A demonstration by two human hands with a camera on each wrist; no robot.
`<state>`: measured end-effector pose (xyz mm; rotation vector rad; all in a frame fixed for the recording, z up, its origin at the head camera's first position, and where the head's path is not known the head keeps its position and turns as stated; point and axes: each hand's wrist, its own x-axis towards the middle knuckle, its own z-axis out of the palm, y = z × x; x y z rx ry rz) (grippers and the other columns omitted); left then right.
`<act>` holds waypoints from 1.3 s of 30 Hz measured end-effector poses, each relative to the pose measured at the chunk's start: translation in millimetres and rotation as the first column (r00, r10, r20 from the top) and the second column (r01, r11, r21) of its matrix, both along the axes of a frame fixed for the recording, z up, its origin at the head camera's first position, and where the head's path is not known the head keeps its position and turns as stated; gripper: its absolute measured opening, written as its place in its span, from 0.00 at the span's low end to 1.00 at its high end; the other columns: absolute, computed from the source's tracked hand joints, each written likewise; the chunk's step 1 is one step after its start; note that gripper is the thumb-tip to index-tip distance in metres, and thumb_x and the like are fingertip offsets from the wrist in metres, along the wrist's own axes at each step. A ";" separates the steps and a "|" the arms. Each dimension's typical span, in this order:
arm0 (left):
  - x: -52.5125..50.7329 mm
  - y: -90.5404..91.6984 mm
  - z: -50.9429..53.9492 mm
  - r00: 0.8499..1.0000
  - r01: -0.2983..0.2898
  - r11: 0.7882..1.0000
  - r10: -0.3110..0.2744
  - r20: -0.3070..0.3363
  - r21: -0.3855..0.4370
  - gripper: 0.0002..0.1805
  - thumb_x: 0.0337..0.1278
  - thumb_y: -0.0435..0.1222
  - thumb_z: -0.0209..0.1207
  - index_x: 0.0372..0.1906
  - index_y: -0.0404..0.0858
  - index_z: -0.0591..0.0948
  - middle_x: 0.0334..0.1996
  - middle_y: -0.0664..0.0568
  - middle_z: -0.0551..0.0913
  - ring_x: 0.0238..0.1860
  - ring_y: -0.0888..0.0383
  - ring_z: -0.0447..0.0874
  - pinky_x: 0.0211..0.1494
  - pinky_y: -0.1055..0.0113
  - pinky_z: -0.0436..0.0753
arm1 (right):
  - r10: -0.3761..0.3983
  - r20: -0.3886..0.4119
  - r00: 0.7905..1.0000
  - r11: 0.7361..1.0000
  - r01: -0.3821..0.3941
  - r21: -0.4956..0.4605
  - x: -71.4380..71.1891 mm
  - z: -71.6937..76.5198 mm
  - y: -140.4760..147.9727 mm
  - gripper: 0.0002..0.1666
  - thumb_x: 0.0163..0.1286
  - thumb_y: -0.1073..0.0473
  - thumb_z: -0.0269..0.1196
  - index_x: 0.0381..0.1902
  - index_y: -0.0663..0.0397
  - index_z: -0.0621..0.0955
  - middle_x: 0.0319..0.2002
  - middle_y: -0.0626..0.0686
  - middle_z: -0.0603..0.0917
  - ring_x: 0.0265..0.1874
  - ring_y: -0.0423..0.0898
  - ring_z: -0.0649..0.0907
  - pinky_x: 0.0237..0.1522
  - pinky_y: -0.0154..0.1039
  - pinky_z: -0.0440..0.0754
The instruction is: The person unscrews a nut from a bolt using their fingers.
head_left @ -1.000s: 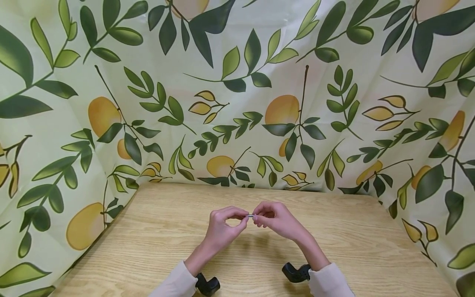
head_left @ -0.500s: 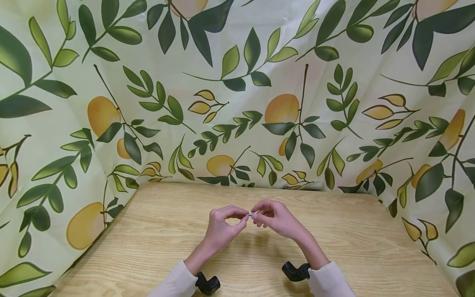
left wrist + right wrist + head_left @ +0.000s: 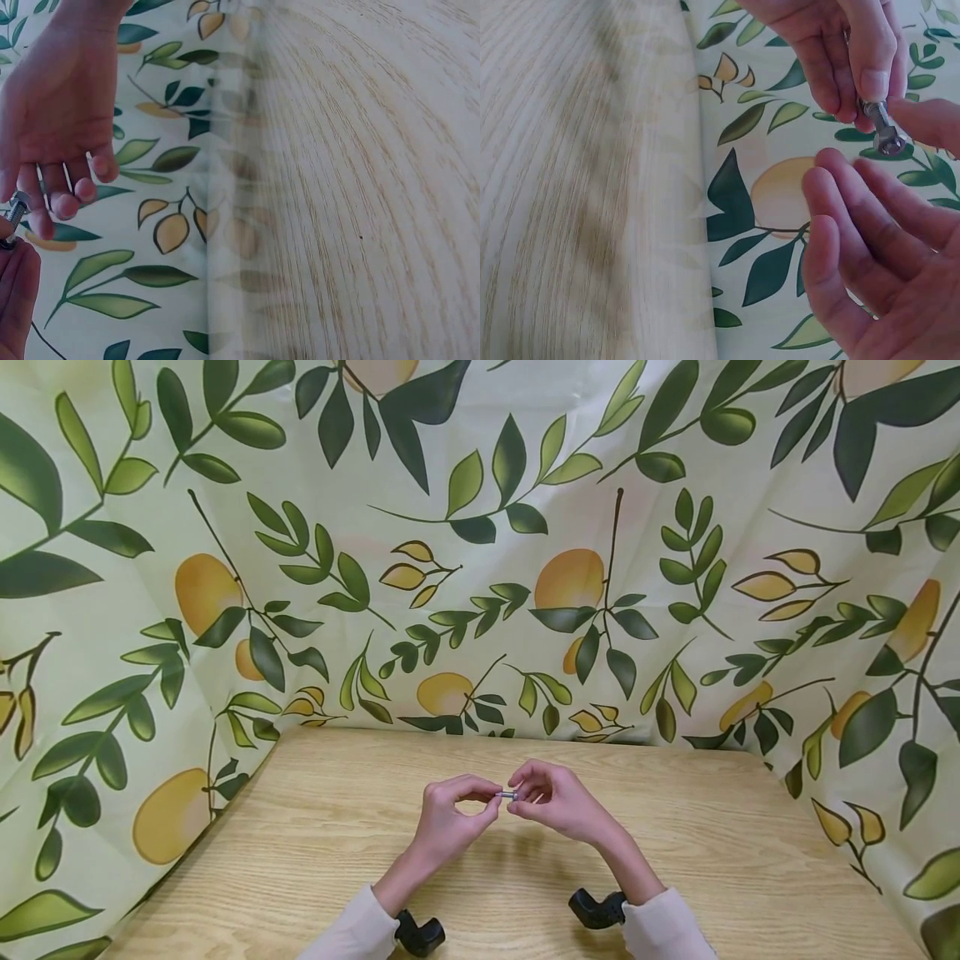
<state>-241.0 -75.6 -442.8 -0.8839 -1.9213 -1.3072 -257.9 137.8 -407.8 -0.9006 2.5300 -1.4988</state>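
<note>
A small silvery bolt [image 3: 507, 794] lies roughly level between the two hands in the head view. My left hand [image 3: 450, 818] pinches one end of it between thumb and fingertips. At its other end, the bolt [image 3: 881, 127] carries a wider hexagonal piece [image 3: 889, 142]; whether this is a nut or the head, I cannot tell. My right hand [image 3: 562, 802] is beside that end, its thumb and fingers spread apart and slightly bent. In the right wrist view the right thumb [image 3: 926, 124] comes close to the bolt; contact is unclear. The left fingers cover the bolt's near part.
Both hands are above a light wooden table [image 3: 337, 793]. A cloth [image 3: 480, 568] printed with leaves and fruit surrounds its back and sides. Black curved devices [image 3: 420, 935] sit at both wrists, by the light sleeves [image 3: 667, 927].
The right thumb and fingers have spread away from the bolt's end, so more of the bolt shows. The left hand has kept its pinch and place.
</note>
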 end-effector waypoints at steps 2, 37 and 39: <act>0.2 0.1 0.0 1.000 -0.001 1.000 0.001 -0.001 -0.001 0.10 0.51 0.24 0.71 0.37 0.39 0.91 0.31 0.49 0.92 0.31 0.59 0.92 0.39 0.70 0.90 | 0.003 0.019 1.000 1.000 -0.004 0.024 0.2 0.3 0.9 0.12 0.72 0.57 0.66 0.47 0.60 0.84 0.35 0.55 0.88 0.32 0.45 0.86 0.35 0.37 0.87; -0.4 0.9 -1.3 1.000 -0.012 1.000 0.012 0.000 0.000 0.11 0.50 0.23 0.71 0.37 0.40 0.91 0.31 0.50 0.92 0.30 0.60 0.92 0.38 0.71 0.90 | 0.022 0.056 0.998 0.999 -0.023 0.024 -2.2 -1.0 3.0 0.11 0.76 0.55 0.62 0.45 0.57 0.85 0.34 0.54 0.88 0.33 0.52 0.87 0.36 0.41 0.88; -0.4 0.9 -2.3 1.000 -0.011 1.000 0.011 -0.005 -0.002 0.11 0.50 0.23 0.71 0.37 0.40 0.91 0.31 0.50 0.92 0.30 0.60 0.92 0.38 0.71 0.90 | 0.025 0.055 0.998 1.000 -0.026 0.015 -1.0 -0.5 2.2 0.09 0.76 0.58 0.62 0.43 0.57 0.84 0.34 0.55 0.88 0.33 0.50 0.87 0.36 0.40 0.88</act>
